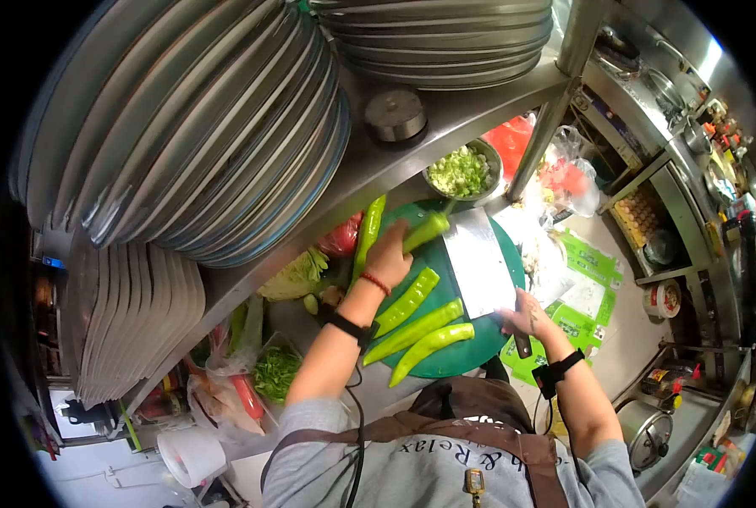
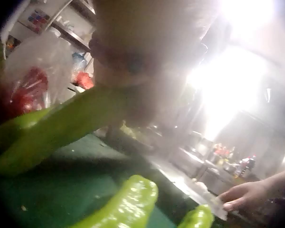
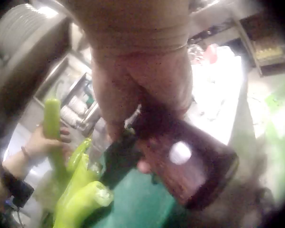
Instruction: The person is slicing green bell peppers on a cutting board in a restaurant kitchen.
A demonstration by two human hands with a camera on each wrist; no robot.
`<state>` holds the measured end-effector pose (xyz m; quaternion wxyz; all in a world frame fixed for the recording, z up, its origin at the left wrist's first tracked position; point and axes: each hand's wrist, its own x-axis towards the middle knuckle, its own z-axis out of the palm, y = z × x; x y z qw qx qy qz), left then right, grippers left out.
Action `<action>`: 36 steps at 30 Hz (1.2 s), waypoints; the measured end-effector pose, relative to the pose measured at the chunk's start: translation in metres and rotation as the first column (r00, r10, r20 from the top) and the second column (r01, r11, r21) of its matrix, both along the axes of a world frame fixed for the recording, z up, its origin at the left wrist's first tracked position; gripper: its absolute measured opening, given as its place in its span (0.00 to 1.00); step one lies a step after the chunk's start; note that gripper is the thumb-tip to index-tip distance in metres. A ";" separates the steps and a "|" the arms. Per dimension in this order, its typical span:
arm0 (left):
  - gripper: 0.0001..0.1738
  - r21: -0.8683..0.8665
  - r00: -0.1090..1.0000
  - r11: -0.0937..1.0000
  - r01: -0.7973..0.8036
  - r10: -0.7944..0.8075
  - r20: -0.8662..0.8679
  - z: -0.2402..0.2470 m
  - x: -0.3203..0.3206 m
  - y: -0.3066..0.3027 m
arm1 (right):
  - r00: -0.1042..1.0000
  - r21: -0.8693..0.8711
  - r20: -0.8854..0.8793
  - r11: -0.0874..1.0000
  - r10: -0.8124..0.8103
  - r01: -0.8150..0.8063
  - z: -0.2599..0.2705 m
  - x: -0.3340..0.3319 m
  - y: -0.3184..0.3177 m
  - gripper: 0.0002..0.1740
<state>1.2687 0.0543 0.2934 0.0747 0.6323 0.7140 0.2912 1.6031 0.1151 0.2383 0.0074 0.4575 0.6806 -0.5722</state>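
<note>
Green pepper (image 1: pixel 428 232) held up over the cutting board (image 1: pixel 458 362), cleaver (image 1: pixel 481 264) at the ready.
The pepper is gripped in the left hand (image 1: pixel 388 256), while the cleaver's handle is clasped in the right hand (image 1: pixel 526 317). Three more peppers (image 1: pixel 413 331) are laid side by side nearby. If the blade is swung before the left hand is cleared, a finger could be cut; the glossy, rounded peppers could probably be rolled aside by a careless nudge.
</note>
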 end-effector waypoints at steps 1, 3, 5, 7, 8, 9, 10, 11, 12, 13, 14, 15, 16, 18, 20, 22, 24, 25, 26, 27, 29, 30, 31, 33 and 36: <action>0.29 -0.007 0.998 0.999 0.048 -0.048 0.046 0.006 0.007 -0.007 | 0.980 0.413 0.177 0.898 0.087 -0.154 -0.004 -0.005 0.001 0.27; 0.29 -0.105 0.993 0.988 0.116 -0.118 -0.013 0.028 0.025 -0.020 | 0.923 0.428 0.370 0.862 0.109 -0.273 0.037 -0.018 0.005 0.27; 0.29 -0.173 0.984 0.972 0.158 -0.169 -0.052 0.053 0.042 -0.028 | 0.976 0.879 -0.220 0.435 0.010 0.194 0.089 -0.039 0.002 0.22; 0.28 -0.219 0.978 0.960 0.173 -0.194 -0.079 0.070 0.055 -0.040 | 0.938 0.985 -0.036 0.170 0.345 -0.024 0.153 -0.049 0.012 0.17; 0.28 -0.215 0.971 0.958 0.187 -0.213 -0.105 0.072 0.060 -0.046 | 0.894 0.975 0.062 0.165 0.444 -0.150 0.157 -0.049 0.014 0.15; 0.27 -0.284 0.964 0.940 0.188 -0.232 -0.131 0.076 0.065 -0.051 | 0.827 0.949 0.148 0.156 0.542 -0.272 0.160 -0.050 0.015 0.13; 0.26 -0.336 0.969 0.923 0.186 -0.229 -0.096 0.081 0.070 -0.057 | 0.765 0.850 0.201 0.280 0.612 -0.447 0.149 -0.043 0.017 0.11; 0.26 -0.385 0.973 0.904 0.187 -0.225 -0.058 0.085 0.075 -0.062 | 0.691 0.701 0.235 0.373 0.684 -0.608 0.142 -0.038 0.015 0.09; 0.25 -0.372 0.964 0.899 0.232 -0.263 -0.035 0.088 0.080 -0.064 | 0.697 0.658 0.118 0.470 0.707 -0.589 0.145 -0.037 0.011 0.08; 0.24 -0.359 0.954 0.891 0.276 -0.300 -0.012 0.091 0.084 -0.066 | 0.692 0.672 -0.059 0.541 0.720 -0.506 0.151 -0.040 0.005 0.07; 0.23 -0.352 0.943 0.880 0.318 -0.333 0.019 0.093 0.090 -0.070 | 0.690 0.660 -0.094 0.564 0.717 -0.496 0.159 -0.042 0.001 0.07; 0.21 -0.384 0.943 0.863 0.327 -0.327 0.069 0.097 0.097 -0.073 | 0.688 0.645 -0.130 0.588 0.714 -0.488 0.165 -0.042 -0.003 0.07; 0.20 -0.411 0.939 0.845 0.342 -0.324 0.115 0.102 0.103 -0.074 | 0.673 0.595 -0.144 0.607 0.726 -0.527 0.167 -0.042 -0.006 0.08; 0.12 -0.344 0.924 0.864 0.368 -0.299 0.238 0.100 0.112 -0.078 | 0.648 0.494 -0.169 0.632 0.743 -0.597 0.168 -0.040 -0.010 0.08; 0.13 -0.345 0.887 0.827 0.444 -0.351 0.301 0.101 0.118 -0.084 | 0.601 0.449 -0.251 0.641 0.759 -0.622 0.172 -0.033 -0.017 0.09; 0.12 -0.266 0.867 0.852 0.452 -0.349 0.356 0.101 0.128 -0.090 | 0.600 0.425 -0.291 0.663 0.745 -0.616 0.173 -0.026 -0.024 0.10; 0.12 -0.290 0.879 0.865 0.410 -0.289 0.380 0.108 0.133 -0.090 | 0.606 0.471 -0.228 0.631 0.762 -0.616 0.181 -0.027 -0.022 0.10; 0.12 -0.301 0.885 0.871 0.389 -0.262 0.386 0.110 0.134 -0.088 | 0.608 0.499 -0.196 0.612 0.769 -0.613 0.183 -0.029 -0.022 0.10; 0.11 -0.314 0.908 0.878 0.361 -0.255 0.333 0.111 0.134 -0.087 | 0.614 0.530 -0.174 0.599 0.770 -0.601 0.182 -0.029 -0.023 0.10; 0.11 -0.326 0.929 0.884 0.334 -0.249 0.275 0.112 0.132 -0.086 | 0.622 0.563 -0.153 0.585 0.768 -0.584 0.179 -0.030 -0.025 0.10; 0.11 -0.341 0.948 0.893 0.292 -0.225 0.223 0.116 0.131 -0.082 | 0.653 0.630 -0.137 0.574 0.745 -0.523 0.175 -0.035 -0.029 0.10; 0.11 -0.347 0.952 0.897 0.273 -0.201 0.230 0.119 0.131 -0.079 | 0.671 0.663 -0.144 0.574 0.728 -0.480 0.174 -0.039 -0.031 0.10; 0.11 -0.353 0.956 0.901 0.252 -0.175 0.236 0.120 0.129 -0.077 | 0.687 0.695 -0.153 0.571 0.711 -0.436 0.174 -0.044 -0.033 0.10; 0.11 -0.390 0.983 0.902 0.186 -0.167 0.082 0.113 0.124 -0.075 | 0.691 0.699 -0.134 0.561 0.711 -0.442 0.168 -0.051 -0.035 0.11; 0.12 -0.460 0.993 0.882 0.106 -0.069 0.097 0.115 0.117 -0.064 | 0.669 0.684 -0.252 0.617 0.699 -0.388 0.147 -0.062 -0.018 0.12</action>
